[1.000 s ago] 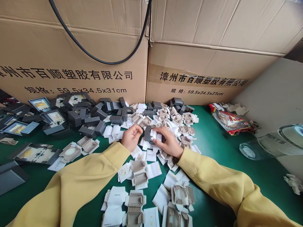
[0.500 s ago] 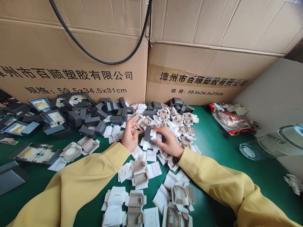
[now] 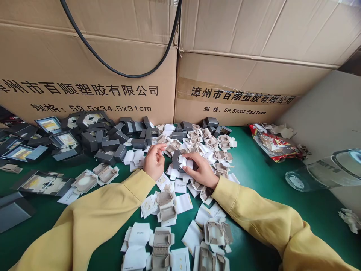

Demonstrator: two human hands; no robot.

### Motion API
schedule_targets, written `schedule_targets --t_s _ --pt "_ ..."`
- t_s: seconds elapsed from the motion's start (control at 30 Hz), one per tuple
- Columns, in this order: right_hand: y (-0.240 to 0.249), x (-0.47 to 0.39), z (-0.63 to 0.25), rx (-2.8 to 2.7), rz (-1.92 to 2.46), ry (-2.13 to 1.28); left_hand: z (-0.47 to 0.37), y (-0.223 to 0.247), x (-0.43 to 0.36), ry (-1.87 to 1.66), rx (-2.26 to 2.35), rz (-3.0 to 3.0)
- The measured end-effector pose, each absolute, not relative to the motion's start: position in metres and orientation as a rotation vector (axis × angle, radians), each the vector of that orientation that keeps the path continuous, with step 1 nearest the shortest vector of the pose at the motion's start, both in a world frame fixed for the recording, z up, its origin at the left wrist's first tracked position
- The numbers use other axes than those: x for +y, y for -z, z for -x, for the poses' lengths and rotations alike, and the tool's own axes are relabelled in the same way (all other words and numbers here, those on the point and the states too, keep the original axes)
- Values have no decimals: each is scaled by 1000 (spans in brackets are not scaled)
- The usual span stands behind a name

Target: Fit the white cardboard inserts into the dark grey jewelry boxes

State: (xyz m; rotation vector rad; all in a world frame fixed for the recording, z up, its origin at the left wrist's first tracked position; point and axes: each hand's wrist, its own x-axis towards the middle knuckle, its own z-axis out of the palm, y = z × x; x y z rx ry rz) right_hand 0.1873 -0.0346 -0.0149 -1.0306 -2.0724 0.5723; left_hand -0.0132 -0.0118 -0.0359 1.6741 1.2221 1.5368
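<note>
My right hand [image 3: 200, 171] grips a small dark grey box [image 3: 176, 159] with white card at its open side, low over the loose card pieces. Left of that box and apart from it is my left hand [image 3: 154, 162]. Its fingers are curled in, the index pointing forward, and whatever lies inside them, if anything, is hidden. Around both hands lie folded white-and-grey card inserts [image 3: 167, 213] and printed white cards [image 3: 184, 202].
Dark grey boxes [image 3: 89, 140] pile up at the back left of the green table [image 3: 254, 226]. Large cardboard cartons [image 3: 239, 75] wall off the back, with a black cable [image 3: 118, 71] hanging in front. On the right are a red food packet [image 3: 275, 145] and a clear bottle [image 3: 318, 173].
My left hand has drawn back slightly from the dark grey box, and its raised index finger has dropped lower. My right hand keeps hold of the box in the same place.
</note>
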Motion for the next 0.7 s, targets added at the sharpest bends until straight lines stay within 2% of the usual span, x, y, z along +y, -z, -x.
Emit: schedule_targets --t_s 0.27,0.4,0.7 --pt "15 -35 -188 -2077 1028 -567 16 26 -14 -1573 1088 -1636" --pt "15 -35 -188 -2077 1031 -571 16 23 -15 -1484 979 -1363" --pt "15 -35 -188 -2071 1016 -567 15 24 -14 -1437 1002 -1205"
